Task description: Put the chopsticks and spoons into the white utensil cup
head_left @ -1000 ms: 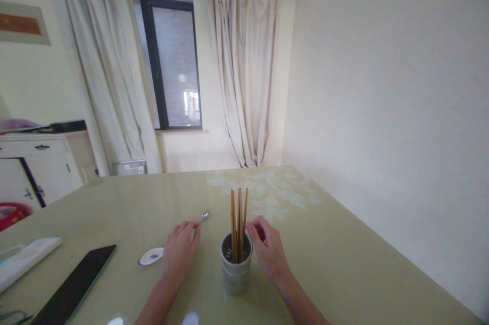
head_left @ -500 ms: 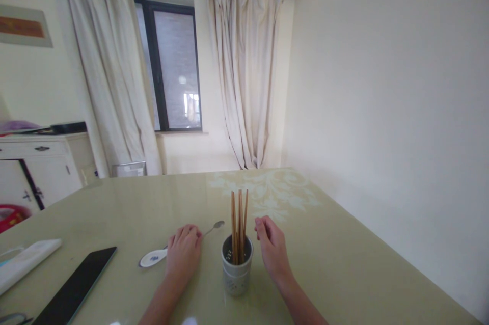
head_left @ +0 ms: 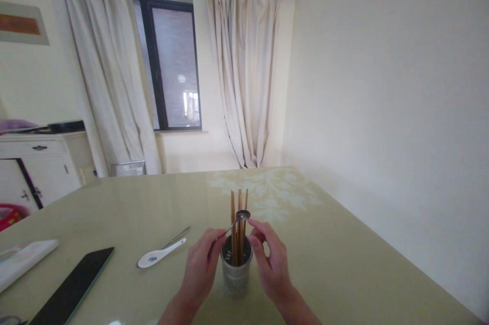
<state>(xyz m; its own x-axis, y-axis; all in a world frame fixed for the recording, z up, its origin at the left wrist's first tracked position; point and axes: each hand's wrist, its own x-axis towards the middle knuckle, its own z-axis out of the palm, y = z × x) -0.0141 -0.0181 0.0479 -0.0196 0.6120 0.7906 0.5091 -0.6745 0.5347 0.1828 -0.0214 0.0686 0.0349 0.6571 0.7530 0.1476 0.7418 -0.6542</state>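
My left hand (head_left: 201, 265) pinches the handle of a small metal spoon (head_left: 242, 215), whose bowl hangs over a pale cylindrical holder (head_left: 236, 278). Several wooden chopsticks (head_left: 233, 225) stand upright in that holder. My right hand (head_left: 270, 259) is curled at the holder's right side, fingertips close to the spoon's bowl and the rim. Whether it grips either I cannot make out. A white ceramic spoon (head_left: 157, 255) lies on the table (head_left: 344, 253) to the left, with another metal utensil (head_left: 176, 237) beside it.
A dark flat tablet (head_left: 74, 286) and a white folded object (head_left: 23, 259) lie at the table's left edge. A white cabinet (head_left: 36, 162) stands at far left. The wall runs close along the table's right side; a curtained window is behind.
My left hand has lifted the metal spoon off the table and carried it right, over the holder. My right hand has risen to meet it. The ceramic spoon stays on the table.
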